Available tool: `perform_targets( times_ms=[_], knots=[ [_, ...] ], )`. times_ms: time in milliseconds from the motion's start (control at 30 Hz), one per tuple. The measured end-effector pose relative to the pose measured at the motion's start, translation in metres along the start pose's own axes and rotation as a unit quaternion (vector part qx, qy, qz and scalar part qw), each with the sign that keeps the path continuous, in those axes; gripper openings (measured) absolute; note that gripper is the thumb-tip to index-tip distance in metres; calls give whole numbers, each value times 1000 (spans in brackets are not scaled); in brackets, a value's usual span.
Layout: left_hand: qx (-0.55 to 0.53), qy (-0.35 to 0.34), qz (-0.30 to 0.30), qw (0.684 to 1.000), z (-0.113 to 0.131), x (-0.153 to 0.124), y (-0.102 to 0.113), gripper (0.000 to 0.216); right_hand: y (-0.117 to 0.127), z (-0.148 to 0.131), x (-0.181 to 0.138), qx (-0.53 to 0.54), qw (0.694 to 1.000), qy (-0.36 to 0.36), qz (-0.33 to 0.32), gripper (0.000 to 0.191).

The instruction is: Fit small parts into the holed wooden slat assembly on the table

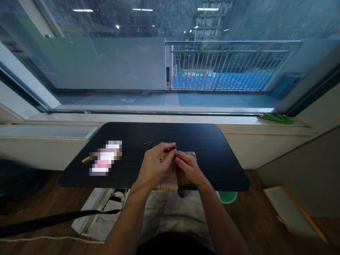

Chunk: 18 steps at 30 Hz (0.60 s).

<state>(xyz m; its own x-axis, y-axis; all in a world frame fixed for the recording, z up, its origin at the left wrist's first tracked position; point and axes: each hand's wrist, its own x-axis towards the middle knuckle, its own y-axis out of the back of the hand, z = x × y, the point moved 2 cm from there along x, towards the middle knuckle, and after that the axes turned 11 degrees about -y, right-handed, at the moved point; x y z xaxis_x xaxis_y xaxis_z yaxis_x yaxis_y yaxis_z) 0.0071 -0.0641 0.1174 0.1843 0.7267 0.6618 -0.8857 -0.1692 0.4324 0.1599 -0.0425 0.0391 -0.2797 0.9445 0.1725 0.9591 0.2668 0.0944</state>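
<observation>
My left hand (pixel 156 161) is closed, thumb and forefinger pinching a small dark piece (pixel 173 148) whose kind I cannot make out. Close against it, my right hand (pixel 189 165) is also closed, its fingertips at the same spot; what they grip is hidden. Below both hands are light wooden slats (pixel 169 180) at the table's near edge. A brownish wooden piece (pixel 183 179) shows partly under my right hand. Beyond my left hand, a few small screws or nails (pixel 148 143) lie on the black table (pixel 209 141).
A pixelated item (pixel 106 157) lies at the table's left, with a wooden stick (pixel 85 160) jutting from it. Behind the table are a windowsill with a green cloth (pixel 276 118) and a radiator (pixel 47 141). A green basin (pixel 227 197) is below the right front edge.
</observation>
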Motion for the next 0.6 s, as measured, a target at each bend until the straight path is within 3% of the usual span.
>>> perform_targets(
  times_ms=[167,333,600],
  knots=[
    [-12,10,11,1000,-1,-1,-2,21,-2,-5,1,-15,1000,3,-9,29],
    [-6,-23,43,999,0,1,-3,14,-1,-1,1,-21,1000,-2,-9,27],
    [5,-9,35,999,0,-2,-4,17,-3,0,0,-5,1000,-8,-16,30]
  ],
)
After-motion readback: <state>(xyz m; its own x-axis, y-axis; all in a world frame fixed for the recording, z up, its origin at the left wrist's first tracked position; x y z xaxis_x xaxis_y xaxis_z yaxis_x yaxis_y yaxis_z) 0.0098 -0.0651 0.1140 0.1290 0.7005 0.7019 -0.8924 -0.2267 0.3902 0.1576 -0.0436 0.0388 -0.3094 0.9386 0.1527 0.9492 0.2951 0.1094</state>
